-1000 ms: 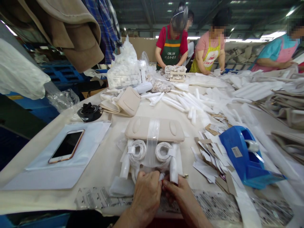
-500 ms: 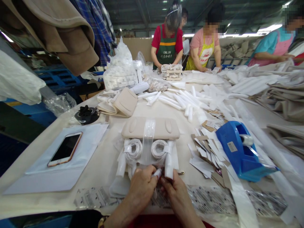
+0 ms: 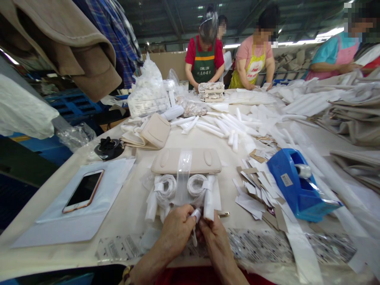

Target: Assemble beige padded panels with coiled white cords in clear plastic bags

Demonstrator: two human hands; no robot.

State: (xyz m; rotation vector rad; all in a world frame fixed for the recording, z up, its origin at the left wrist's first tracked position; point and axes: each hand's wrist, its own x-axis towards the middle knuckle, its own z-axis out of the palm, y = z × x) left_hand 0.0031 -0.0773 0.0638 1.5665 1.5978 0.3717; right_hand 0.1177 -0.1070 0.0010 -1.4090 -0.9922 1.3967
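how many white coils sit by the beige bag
2: one coil left of the clear strip, the other coil right of it, both nearer than the beige bag. Others may be hidden.

At the bottom centre I see the left hand point(image 3: 175, 231) and the right hand point(image 3: 215, 237) side by side, both pinching a small white wrapped piece point(image 3: 196, 215) just below the paper-wrapped straps point(image 3: 166, 186) of a beige bag point(image 3: 186, 161) lying flat on the tabletop point(image 3: 133, 206). A phone point(image 3: 83, 190) lies on a white sheet point(image 3: 113, 178) at lower left. At the right, a blue tape dispenser point(image 3: 297, 186) stands beside scattered paper tags point(image 3: 255, 190).
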